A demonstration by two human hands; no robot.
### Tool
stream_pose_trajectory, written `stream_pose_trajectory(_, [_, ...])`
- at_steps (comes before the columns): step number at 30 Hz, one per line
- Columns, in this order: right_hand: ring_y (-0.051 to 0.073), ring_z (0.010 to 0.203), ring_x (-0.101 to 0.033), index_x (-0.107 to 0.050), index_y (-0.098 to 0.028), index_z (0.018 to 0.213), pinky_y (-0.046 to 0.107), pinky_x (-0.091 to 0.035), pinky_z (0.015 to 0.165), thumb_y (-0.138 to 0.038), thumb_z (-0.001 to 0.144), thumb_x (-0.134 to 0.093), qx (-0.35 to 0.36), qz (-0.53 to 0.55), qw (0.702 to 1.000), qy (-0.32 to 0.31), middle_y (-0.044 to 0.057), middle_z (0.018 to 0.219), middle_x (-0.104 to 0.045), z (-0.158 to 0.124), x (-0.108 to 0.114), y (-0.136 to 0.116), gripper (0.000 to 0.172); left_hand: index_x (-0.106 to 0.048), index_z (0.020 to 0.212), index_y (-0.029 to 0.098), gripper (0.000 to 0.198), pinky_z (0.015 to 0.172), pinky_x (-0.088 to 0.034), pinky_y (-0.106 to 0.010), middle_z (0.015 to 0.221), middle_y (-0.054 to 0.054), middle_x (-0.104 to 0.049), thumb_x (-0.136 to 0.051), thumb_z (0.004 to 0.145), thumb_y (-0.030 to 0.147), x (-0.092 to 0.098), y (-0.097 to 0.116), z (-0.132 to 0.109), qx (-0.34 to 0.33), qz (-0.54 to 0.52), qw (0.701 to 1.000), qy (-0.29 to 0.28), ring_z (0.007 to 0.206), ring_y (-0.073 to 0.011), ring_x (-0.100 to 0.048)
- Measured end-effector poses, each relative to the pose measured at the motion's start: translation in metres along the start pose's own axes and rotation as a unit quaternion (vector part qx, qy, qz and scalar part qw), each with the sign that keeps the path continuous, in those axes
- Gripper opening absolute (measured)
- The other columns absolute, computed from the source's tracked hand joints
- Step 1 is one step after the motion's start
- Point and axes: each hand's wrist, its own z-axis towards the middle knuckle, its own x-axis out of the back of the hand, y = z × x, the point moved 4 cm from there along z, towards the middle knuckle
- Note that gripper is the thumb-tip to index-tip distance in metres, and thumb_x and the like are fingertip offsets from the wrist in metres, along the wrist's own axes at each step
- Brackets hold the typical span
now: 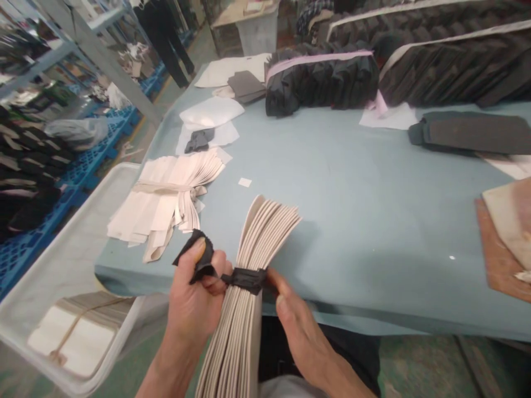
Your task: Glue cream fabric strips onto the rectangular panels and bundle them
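A thick bundle of cream fabric pieces [236, 331] stands at the table's near edge, its top ends fanned out. Around its middle runs a black cloth strip [248, 279]. My left hand [199, 287] is closed on the strip's loose black end, just left of the bundle. On the other side, my right hand [296, 323] lies against the bundle's right side, its fingertips partly hidden behind the strip and its fingers stretched out.
A tied stack of pale pieces [166, 193] lies on the blue-green table [352, 221] at left. Dark bundles [323, 83] line its far side. A white bin [25, 337] stands left; a brown board [493, 260] lies at right.
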Motion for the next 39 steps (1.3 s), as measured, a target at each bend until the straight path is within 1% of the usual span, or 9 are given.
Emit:
stream_pose_trajectory(5, [0.022,0.103,-0.075,-0.069,-0.023,0.13,0.036,-0.063,0.089,-0.05,0.111,-0.045,-0.03,-0.033,0.987,0.153,0.009,0.115,-0.079,0.003,0.044,0.015,0.041,-0.03,0.063,0.022,0.044,0.036,-0.027,-0.015,0.047,0.01,-0.026,-0.07,0.08,0.027,0.02,-0.003,0.02,0.051,-0.093,0.994,0.041,0.038,-0.005,-0.028])
stream_pose_trajectory(9, [0.017,0.072,-0.067,-0.073,-0.023,0.101,0.03,-0.057,0.067,-0.048,0.112,-0.047,0.046,0.015,0.968,0.248,0.004,0.088,-0.075,0.027,0.096,-0.041,0.037,-0.022,0.065,0.023,0.048,0.039,-0.03,-0.015,0.049,0.011,-0.024,-0.066,0.085,0.025,0.028,-0.011,0.042,0.038,-0.089,0.995,0.015,0.038,-0.0043,-0.025])
stream_pose_trajectory(12, [0.015,0.07,-0.063,-0.07,-0.027,0.096,0.029,-0.053,0.066,-0.039,0.113,-0.05,0.117,0.011,0.958,0.261,0.001,0.087,-0.072,0.047,0.11,-0.085,0.029,-0.015,0.066,0.022,0.057,0.044,-0.033,-0.013,0.049,0.011,-0.02,-0.068,0.086,0.03,0.043,-0.017,0.06,0.031,-0.06,0.998,0.014,0.04,-0.0034,-0.023])
stream_pose_trajectory(15, [0.015,0.074,-0.064,-0.067,-0.027,0.097,0.029,-0.053,0.071,-0.028,0.108,-0.058,0.187,-0.12,0.956,0.191,-0.002,0.086,-0.071,0.072,0.083,-0.088,0.015,-0.015,0.062,0.023,0.063,0.044,-0.035,-0.016,0.047,0.01,-0.02,-0.071,0.085,0.043,0.064,-0.021,0.077,0.036,0.01,0.999,0.012,0.041,-0.0046,-0.024])
stream_pose_trajectory(18, [0.018,0.08,-0.066,-0.068,-0.024,0.1,0.032,-0.054,0.076,-0.022,0.101,-0.064,0.194,-0.275,0.94,0.051,0.001,0.091,-0.074,0.099,0.032,-0.043,0.004,-0.023,0.056,0.024,0.062,0.041,-0.029,-0.022,0.047,0.009,-0.022,-0.067,0.085,0.058,0.086,-0.022,0.091,0.017,0.107,0.994,0.018,0.04,-0.0069,-0.022])
stream_pose_trajectory(23, [0.026,0.102,-0.064,-0.071,-0.024,0.112,0.038,-0.053,0.084,-0.017,0.097,-0.068,0.188,-0.344,0.92,-0.021,0.007,0.112,-0.075,0.109,-0.007,0.008,0.017,-0.041,0.062,0.021,0.052,0.051,-0.029,-0.023,0.058,0.008,-0.034,-0.075,0.088,0.051,0.103,-0.017,0.104,-0.074,0.29,0.954,0.006,0.052,-0.009,-0.032])
stream_pose_trajectory(29, [0.025,0.103,-0.062,-0.067,-0.023,0.113,0.039,-0.05,0.087,-0.016,0.096,-0.065,0.166,-0.37,0.914,-0.018,0.005,0.11,-0.073,0.103,-0.003,-0.008,0.019,-0.047,0.061,0.021,0.049,0.057,-0.029,-0.027,0.06,0.004,-0.042,-0.069,0.082,0.059,0.093,-0.009,0.103,-0.083,0.445,0.886,-0.1,0.061,-0.0138,-0.038])
stream_pose_trajectory(34, [0.026,0.09,-0.061,-0.066,-0.022,0.102,0.039,-0.043,0.077,-0.027,0.097,-0.069,0.136,-0.408,0.902,0.034,0.005,0.096,-0.071,0.113,-0.013,-0.009,0.007,-0.034,0.062,0.023,0.053,0.057,-0.02,-0.027,0.058,0.007,-0.031,-0.076,0.075,0.052,0.089,-0.003,0.1,-0.109,0.522,0.841,-0.091,0.06,-0.0123,-0.029])
stream_pose_trajectory(39, [0.025,0.084,-0.059,-0.066,-0.023,0.098,0.038,-0.04,0.075,-0.03,0.1,-0.071,0.138,-0.435,0.888,0.05,0.005,0.092,-0.07,0.117,-0.016,-0.002,0.009,-0.035,0.063,0.023,0.049,0.056,-0.022,-0.028,0.058,0.007,-0.034,-0.071,0.08,0.053,0.091,-0.007,0.105,-0.099,0.536,0.831,-0.108,0.059,-0.0124,-0.032])
